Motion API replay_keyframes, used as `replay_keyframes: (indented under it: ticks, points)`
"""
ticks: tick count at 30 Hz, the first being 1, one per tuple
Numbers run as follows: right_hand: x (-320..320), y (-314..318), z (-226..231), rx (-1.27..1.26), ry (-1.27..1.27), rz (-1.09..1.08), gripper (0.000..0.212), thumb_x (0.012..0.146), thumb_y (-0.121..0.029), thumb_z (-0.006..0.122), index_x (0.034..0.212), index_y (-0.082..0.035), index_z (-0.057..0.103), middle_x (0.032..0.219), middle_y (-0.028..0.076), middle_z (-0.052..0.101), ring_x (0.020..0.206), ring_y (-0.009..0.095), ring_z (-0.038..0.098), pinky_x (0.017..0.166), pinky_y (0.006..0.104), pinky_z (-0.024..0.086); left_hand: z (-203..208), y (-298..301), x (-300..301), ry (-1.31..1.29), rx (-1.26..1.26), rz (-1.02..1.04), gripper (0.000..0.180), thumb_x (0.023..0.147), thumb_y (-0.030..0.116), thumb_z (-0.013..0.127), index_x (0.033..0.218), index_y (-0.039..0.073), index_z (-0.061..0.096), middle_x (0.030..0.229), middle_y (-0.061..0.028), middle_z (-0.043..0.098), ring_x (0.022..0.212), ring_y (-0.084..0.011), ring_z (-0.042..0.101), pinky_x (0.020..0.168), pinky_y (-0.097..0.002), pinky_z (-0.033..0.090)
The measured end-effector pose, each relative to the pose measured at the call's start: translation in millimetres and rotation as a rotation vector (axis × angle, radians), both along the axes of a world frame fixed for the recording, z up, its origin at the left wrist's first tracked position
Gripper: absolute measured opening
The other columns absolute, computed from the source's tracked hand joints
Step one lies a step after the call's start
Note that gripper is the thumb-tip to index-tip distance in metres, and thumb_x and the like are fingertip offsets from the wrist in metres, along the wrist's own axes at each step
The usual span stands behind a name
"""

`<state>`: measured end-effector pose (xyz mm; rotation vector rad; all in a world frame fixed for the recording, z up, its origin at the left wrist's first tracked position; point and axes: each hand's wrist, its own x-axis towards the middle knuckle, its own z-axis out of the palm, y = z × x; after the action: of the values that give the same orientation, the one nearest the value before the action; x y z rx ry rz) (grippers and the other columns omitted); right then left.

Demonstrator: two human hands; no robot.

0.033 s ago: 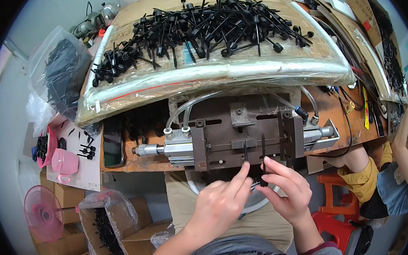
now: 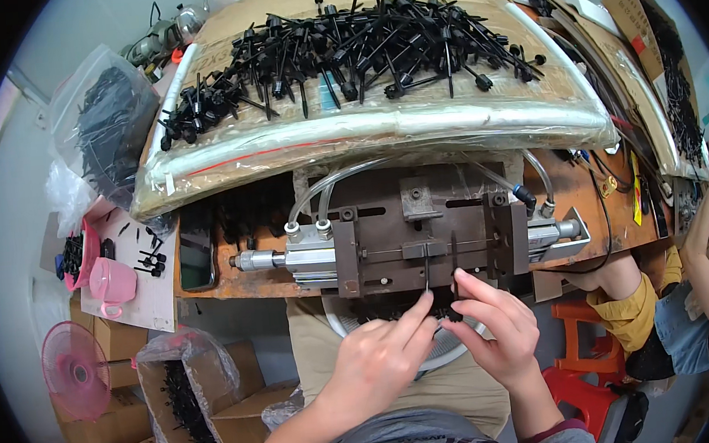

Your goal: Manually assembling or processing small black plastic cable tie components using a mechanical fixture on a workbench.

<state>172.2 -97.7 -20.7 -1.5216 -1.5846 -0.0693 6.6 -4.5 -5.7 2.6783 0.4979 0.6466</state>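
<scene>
A dark metal jig point(image 2: 387, 269) with an air cylinder point(image 2: 312, 266) on each side stands at the table's front edge, straight ahead of me. From the small block point(image 2: 423, 250) at its middle, a thin black rod point(image 2: 427, 274) points toward me. My left hand point(image 2: 386, 352) is closed, its fingertips pinching this rod's near end. Just to the right, my right hand point(image 2: 500, 327) pinches a slim black pin point(image 2: 455, 255) upright between thumb and fingers; its wider toothed end point(image 2: 454, 314) is down by the thumb. The fingers partly cover both pieces.
Behind the jig, a plastic-wrapped cardboard platform point(image 2: 380, 128) carries a heap of black pins point(image 2: 374, 45). A white basin point(image 2: 444, 356) is below my hands. A pink cup point(image 2: 113, 282) and pink fan point(image 2: 76, 371) are at left. At right, another person's arm point(image 2: 697, 236) reaches up near a red stool point(image 2: 580, 395).
My left hand has drawn back slightly toward me, and more of the rod shows in front of the block. The right hand has shifted a little left with its pin.
</scene>
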Motion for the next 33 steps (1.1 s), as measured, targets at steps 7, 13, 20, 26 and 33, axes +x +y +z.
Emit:
replay_keyframes:
  ticks: [7, 13, 20, 26, 33]
  points:
    - [-11, 21, -3, -0.152, -0.296, 0.025, 0.017, 0.075, -0.007, 0.069, 0.089, 0.000, 0.063, 0.115, 0.018, 0.065, 0.066, 0.016, 0.063, 0.060, 0.0267, 0.047, -8, -9, -18, -0.100, -0.113, 0.004, 0.031, 0.072, 0.025, 0.079, 0.093, 0.005, 0.068, 0.097, -0.0079, 0.070, 0.062, -0.0153, 0.065, 0.055, -0.0242, 0.050]
    - [-13, 29, -2, -0.174, -0.319, -0.052, 0.024, 0.066, -0.007, 0.076, 0.085, -0.004, 0.063, 0.115, 0.011, 0.067, 0.054, 0.017, 0.056, 0.055, 0.0266, 0.046, -13, -13, -14, -0.225, -0.148, -0.029, 0.027, 0.069, 0.017, 0.081, 0.090, 0.005, 0.069, 0.087, -0.0054, 0.071, 0.064, -0.0153, 0.067, 0.054, -0.0236, 0.049]
    - [-15, 28, 1, -0.220, -0.352, -0.073, 0.022, 0.066, -0.009, 0.076, 0.083, -0.005, 0.063, 0.114, 0.010, 0.067, 0.049, 0.016, 0.053, 0.051, 0.0255, 0.045, -11, -16, -13, -0.325, -0.157, -0.032, 0.024, 0.069, 0.007, 0.079, 0.092, 0.004, 0.069, 0.088, -0.0066, 0.071, 0.063, -0.0150, 0.066, 0.053, -0.0235, 0.049]
    - [-16, 29, 4, -0.213, -0.395, -0.076, 0.021, 0.066, -0.010, 0.075, 0.082, -0.006, 0.062, 0.113, 0.011, 0.067, 0.044, 0.016, 0.050, 0.047, 0.0253, 0.044, -12, -18, -15, -0.467, -0.170, -0.020, 0.032, 0.070, 0.004, 0.076, 0.102, 0.003, 0.070, 0.096, -0.0070, 0.071, 0.063, -0.0139, 0.065, 0.053, -0.0224, 0.048]
    - [-9, 29, 8, -0.121, -0.316, 0.074, 0.018, 0.067, -0.009, 0.070, 0.081, -0.002, 0.062, 0.110, 0.014, 0.066, 0.062, 0.016, 0.059, 0.056, 0.0271, 0.046, -10, -19, -20, -0.476, -0.136, -0.075, 0.033, 0.069, -0.001, 0.074, 0.101, 0.003, 0.067, 0.095, -0.0097, 0.071, 0.064, -0.0158, 0.067, 0.053, -0.0231, 0.049]
